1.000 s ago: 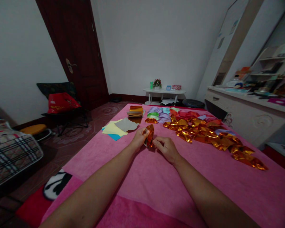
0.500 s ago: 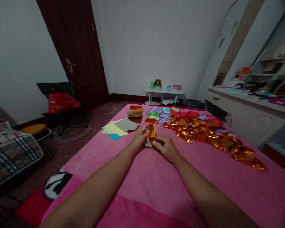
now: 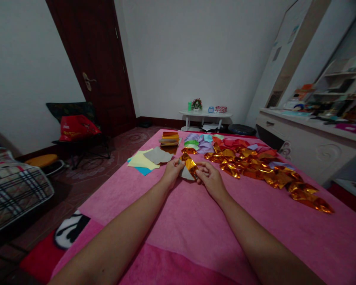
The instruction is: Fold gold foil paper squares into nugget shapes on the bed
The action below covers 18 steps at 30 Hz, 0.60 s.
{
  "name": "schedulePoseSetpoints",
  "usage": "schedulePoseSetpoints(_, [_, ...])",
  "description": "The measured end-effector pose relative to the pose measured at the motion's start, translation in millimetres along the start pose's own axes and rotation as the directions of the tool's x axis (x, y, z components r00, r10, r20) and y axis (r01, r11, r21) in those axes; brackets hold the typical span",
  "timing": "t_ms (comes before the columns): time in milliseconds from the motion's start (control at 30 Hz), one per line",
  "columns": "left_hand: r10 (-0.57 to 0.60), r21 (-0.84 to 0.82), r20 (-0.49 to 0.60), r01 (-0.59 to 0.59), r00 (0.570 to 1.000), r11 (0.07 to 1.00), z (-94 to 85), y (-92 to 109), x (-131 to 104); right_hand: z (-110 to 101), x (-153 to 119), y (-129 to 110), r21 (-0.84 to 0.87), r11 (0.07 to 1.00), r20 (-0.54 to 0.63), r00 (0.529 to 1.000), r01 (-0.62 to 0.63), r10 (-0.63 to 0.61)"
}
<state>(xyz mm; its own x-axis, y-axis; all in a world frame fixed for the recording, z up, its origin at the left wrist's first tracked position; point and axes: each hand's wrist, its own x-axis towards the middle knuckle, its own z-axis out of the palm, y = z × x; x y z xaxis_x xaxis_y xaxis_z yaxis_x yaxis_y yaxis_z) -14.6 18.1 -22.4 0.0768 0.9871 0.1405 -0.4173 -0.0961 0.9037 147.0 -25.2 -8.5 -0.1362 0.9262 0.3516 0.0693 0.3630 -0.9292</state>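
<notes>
Between my two hands is a sheet of gold foil paper [image 3: 190, 164], partly folded, its dull grey side showing below the shiny part. My left hand [image 3: 172, 171] pinches its left end between thumb and fingers. At its right end, my right hand [image 3: 210, 176] grips the lower corner. Beyond them, a row of folded gold foil pieces [image 3: 252, 168] runs to the right, with folded red, purple and green paper pieces [image 3: 206, 147] behind. A stack of gold foil sheets [image 3: 169, 139] lies at the back left. Yellow, blue and grey sheets [image 3: 144, 159] are nearer my left hand.
The work surface is covered with a pink cloth [image 3: 192, 221]. To the right stands a white dresser [image 3: 308, 132] crowded with items. A small white table [image 3: 206, 114] is by the far wall. On the left, a chair holds a red bag [image 3: 78, 127].
The foil paper has turned from nearly upright to slanting down toward the right, and more of its grey side shows. My right hand has shifted slightly along with its end.
</notes>
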Motion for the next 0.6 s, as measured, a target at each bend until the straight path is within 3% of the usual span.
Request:
schedulePoseSetpoints(233, [-0.004, 0.006, 0.029, 0.004, 1.0, 1.0, 1.8, 2.2, -2.3, 1.3, 0.6, -0.2, -0.004, 1.0, -0.006, 1.0, -0.009, 0.009])
schedulePoseSetpoints(600, [-0.049, 0.164, 0.243, 0.009, 0.969, 0.986, 10.4, 6.5, -13.5, -0.6, 3.1, 0.9, -0.055, 0.998, -0.11, 0.994, -0.022, 0.016])
